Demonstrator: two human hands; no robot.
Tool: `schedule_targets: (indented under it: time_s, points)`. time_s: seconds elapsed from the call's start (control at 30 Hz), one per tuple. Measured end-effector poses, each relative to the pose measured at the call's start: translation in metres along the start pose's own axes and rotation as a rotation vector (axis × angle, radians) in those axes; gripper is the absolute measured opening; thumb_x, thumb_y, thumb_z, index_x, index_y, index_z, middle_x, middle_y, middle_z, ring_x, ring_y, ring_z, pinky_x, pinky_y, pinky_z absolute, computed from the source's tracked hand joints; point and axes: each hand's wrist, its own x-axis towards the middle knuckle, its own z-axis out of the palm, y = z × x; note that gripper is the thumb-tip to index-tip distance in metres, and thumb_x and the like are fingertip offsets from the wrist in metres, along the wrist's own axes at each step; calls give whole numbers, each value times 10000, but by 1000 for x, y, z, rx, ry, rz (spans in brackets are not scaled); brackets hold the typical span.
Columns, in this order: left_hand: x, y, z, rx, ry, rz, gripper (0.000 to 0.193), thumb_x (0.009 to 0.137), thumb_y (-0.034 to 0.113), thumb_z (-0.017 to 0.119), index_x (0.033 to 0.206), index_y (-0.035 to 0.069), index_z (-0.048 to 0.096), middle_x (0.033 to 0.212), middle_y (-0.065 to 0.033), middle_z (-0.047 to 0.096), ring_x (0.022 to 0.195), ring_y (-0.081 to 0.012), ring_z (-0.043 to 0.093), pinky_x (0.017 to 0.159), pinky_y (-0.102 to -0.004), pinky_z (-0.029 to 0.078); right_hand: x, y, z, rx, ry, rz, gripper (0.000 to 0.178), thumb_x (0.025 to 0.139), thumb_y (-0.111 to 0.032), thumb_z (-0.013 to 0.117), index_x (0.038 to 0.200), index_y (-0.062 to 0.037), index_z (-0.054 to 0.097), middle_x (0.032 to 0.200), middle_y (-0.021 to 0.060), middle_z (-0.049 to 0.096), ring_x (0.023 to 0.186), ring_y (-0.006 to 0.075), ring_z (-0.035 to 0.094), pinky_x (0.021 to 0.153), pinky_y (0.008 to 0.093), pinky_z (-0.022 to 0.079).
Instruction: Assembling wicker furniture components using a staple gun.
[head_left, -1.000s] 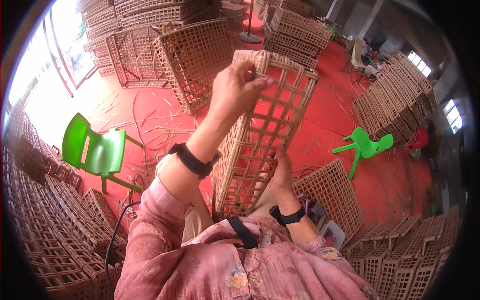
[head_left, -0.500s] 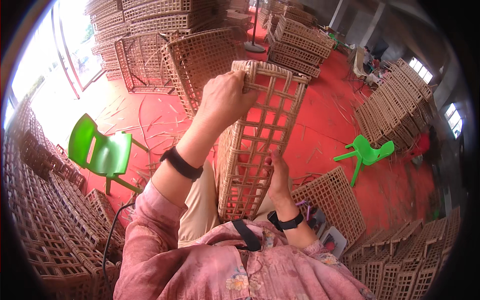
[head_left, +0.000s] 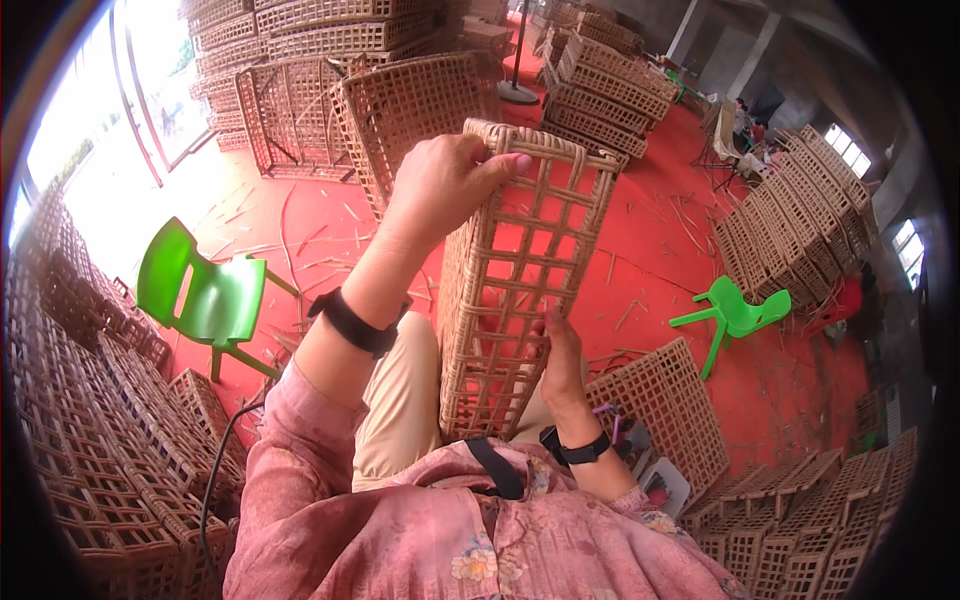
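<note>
A brown woven wicker basket [head_left: 478, 310] stands on its edge between my knees, its narrow latticed side facing up toward me. My left hand [head_left: 450, 180] grips the far left corner of its rim, with the thumb laid across the top. Lower down, my right hand [head_left: 562, 358] holds the right edge of the same basket. Its thumb points up along the lattice, and some fingers reach behind the strips, partly hidden. Both wrists wear black bands.
A green chair [head_left: 215, 295] stands at the left and a second green chair [head_left: 738, 308] at the right. Stacked wicker baskets [head_left: 615, 85] surround me. A flat wicker panel [head_left: 670, 400] leans by my right knee, beside a white container [head_left: 664, 482]. Cane scraps litter the red floor [head_left: 650, 240].
My left hand has shifted slightly on the rim, and its thumb now stretches over the basket's top corner. The right hand keeps its hold. My view has turned slightly.
</note>
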Motion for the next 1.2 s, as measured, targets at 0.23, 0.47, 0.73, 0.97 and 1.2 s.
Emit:
schedule_targets:
  time_s: [0.23, 0.47, 0.73, 0.97, 1.2]
  points:
    - [6, -7, 7, -19, 90, 74, 529, 909, 490, 682, 872, -38, 688, 613, -148, 574, 574, -200, 534, 577, -382, 455, 6, -3, 3, 90, 11, -16, 480, 949, -566, 621, 859, -97, 579, 766, -23, 524, 656, 76, 485, 593, 240, 390]
    - [-40, -14, 52, 3, 335, 57, 543, 755, 284, 872, 1156, 14, 622, 1010, -132, 625, 870, -246, 641, 762, -384, 536, 12, -7, 9, 203, 58, 11, 385, 981, -482, 620, 870, -115, 576, 757, -40, 513, 640, 63, 457, 595, 227, 390]
    - [-23, -22, 53, -109, 255, -17, 381, 703, 120, 884, 994, -28, 688, 894, -59, 553, 695, -157, 598, 645, -306, 529, 15, -11, 12, 221, 121, 43, 362, 974, -475, 630, 887, -128, 580, 737, -49, 522, 589, 55, 474, 467, 224, 361]
    - [13, -37, 47, -280, 129, 104, 491, 741, 223, 881, 1095, -47, 674, 948, -62, 586, 812, -150, 601, 717, -319, 519, 46, -16, 9, 232, 117, 2, 397, 946, -510, 656, 865, -128, 588, 714, -36, 535, 567, 58, 470, 433, 230, 350]
    - [-1, -19, 62, -102, 305, -106, 546, 784, 269, 841, 1187, -42, 642, 908, -119, 675, 806, -220, 672, 733, -353, 549, 66, -31, 16, 217, 133, 51, 410, 943, -512, 659, 844, -120, 595, 693, -27, 523, 551, 64, 480, 433, 243, 356]
